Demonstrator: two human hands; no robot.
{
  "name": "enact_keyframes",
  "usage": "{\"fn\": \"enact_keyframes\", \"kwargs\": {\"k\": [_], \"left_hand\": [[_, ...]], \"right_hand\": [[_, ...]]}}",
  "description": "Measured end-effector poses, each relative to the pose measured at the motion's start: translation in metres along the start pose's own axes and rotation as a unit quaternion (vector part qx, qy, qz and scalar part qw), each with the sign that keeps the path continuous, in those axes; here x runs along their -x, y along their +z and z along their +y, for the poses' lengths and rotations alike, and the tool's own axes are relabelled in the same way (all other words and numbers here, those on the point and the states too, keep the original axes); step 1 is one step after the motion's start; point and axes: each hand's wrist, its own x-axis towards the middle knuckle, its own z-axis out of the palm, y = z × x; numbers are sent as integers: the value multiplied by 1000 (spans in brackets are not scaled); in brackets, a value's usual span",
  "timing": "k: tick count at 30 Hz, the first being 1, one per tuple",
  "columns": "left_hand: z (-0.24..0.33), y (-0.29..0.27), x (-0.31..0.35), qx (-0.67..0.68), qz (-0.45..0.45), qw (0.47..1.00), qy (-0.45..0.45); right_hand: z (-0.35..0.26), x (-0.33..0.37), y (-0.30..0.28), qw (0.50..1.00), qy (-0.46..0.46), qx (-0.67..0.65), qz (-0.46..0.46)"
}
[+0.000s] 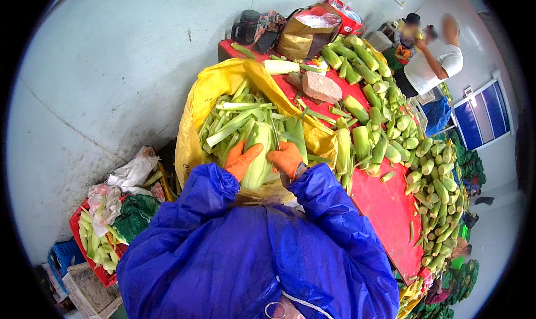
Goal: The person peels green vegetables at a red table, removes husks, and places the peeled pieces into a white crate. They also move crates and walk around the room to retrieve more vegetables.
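A: Left hand [242, 159], orange glove, is closed on the left side of a corn cob [258, 162], thumb laid across the husk.

B: Right hand?

A: Right hand [286, 158], same glove, grips the cob's right side. A dark strip, possibly a blade, runs up from it; cannot tell for sure.

B: Cob position?

A: Upright between both hands, just below frame centre, over the mouth of a yellow sack [207, 90]. Husk partly on, pale green.

B: Sack contents?

A: Loose husks [237, 120], at 12 o'clock from the hands.

B: Sleeves?

A: Blue raincoat [245, 252], fills 6 o'clock.

B: Surroundings, head view?

A: Red table [385, 204] at 3 o'clock of the hands. Corn pile [432, 174] runs along its far edge from 1 to 4 o'clock. Brick [321, 87] on the table at 1 o'clock, touching the sack rim. Brown bag [306, 37] and black mug [246, 26] at 12 o'clock, table's far end.

B: Other people?

A: One person, white shirt [434, 66], at 2 o'clock, well apart.

B: Floor side?

A: Red crate [89, 246] with cobs at 8 o'clock.
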Motion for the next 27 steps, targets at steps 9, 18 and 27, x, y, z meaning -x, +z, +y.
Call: {"fn": "enact_keyframes", "kwargs": {"k": [9,18,27], "left_hand": [[-13,-26,-12,35,-64,996,-50],[12,8,-6,-105,14,989,106],[3,-2,-10,-256,-3,957,140]], "right_hand": [[8,1,-4,993,-5,-118,29],[-13,14,11,996,-73,-46,4],[-33,-1,1,999,-25,19,32]]}}
